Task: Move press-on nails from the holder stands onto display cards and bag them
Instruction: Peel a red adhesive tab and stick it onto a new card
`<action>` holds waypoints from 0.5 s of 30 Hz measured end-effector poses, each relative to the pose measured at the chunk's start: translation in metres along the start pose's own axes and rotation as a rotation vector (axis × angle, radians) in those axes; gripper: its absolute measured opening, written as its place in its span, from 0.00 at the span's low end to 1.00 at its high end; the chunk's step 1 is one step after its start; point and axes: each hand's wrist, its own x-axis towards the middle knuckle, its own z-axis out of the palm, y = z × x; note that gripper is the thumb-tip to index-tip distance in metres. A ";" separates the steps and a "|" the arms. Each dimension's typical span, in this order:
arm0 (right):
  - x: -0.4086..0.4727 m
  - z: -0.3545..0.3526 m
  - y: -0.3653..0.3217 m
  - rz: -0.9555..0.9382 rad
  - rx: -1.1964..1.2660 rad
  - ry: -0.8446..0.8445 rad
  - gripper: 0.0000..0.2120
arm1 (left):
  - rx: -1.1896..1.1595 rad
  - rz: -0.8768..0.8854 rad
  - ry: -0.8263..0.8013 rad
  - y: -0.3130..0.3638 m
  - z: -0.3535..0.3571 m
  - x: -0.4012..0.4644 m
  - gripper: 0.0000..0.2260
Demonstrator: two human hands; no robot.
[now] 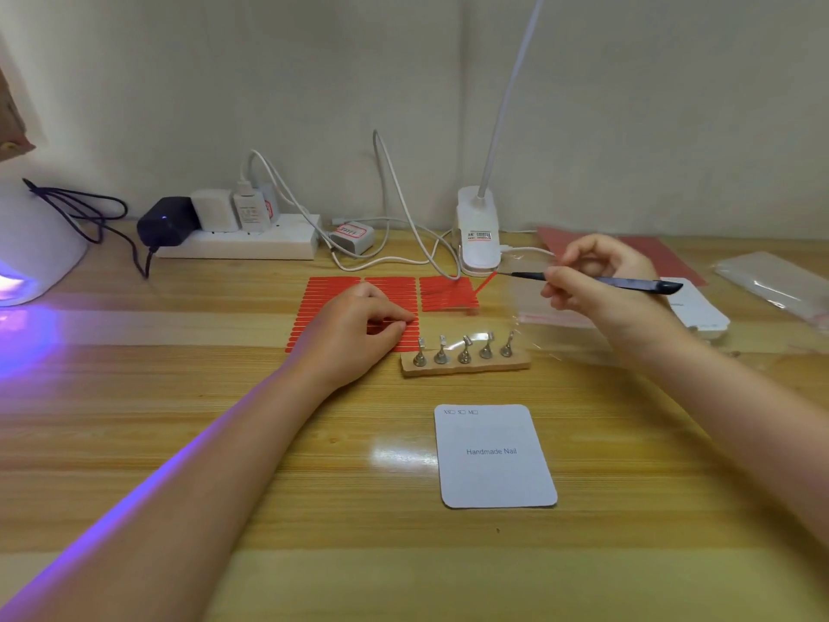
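Observation:
A sheet of red adhesive strips [332, 291] lies mid-table. My left hand [354, 329] rests flat on it, fingers pressing the sheet down. My right hand [596, 280] holds black tweezers [628, 282] whose tip pinches one red strip [484, 284] lifted off the sheet's right block. In front stands a wooden base [466, 365] with several metal holder stands carrying clear nails. A white display card [493, 455] printed "Handmade Nail" lies nearer to me. A clear bag [551, 325] lies under my right hand.
A power strip [237, 244] with chargers and cables sits at the back. A white clip lamp [477, 235] stands behind the strips. A glowing UV nail lamp [31, 253] is at far left. More clear bags [771, 280] and a red sheet [664, 258] lie at the right.

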 end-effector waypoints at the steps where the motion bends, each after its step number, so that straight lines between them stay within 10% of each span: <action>1: -0.002 -0.002 0.000 0.014 0.041 0.039 0.12 | 0.011 0.005 0.000 0.001 0.000 0.000 0.09; 15: -0.057 -0.019 -0.022 -0.093 0.123 0.171 0.12 | 0.068 0.220 0.250 0.031 -0.012 -0.011 0.02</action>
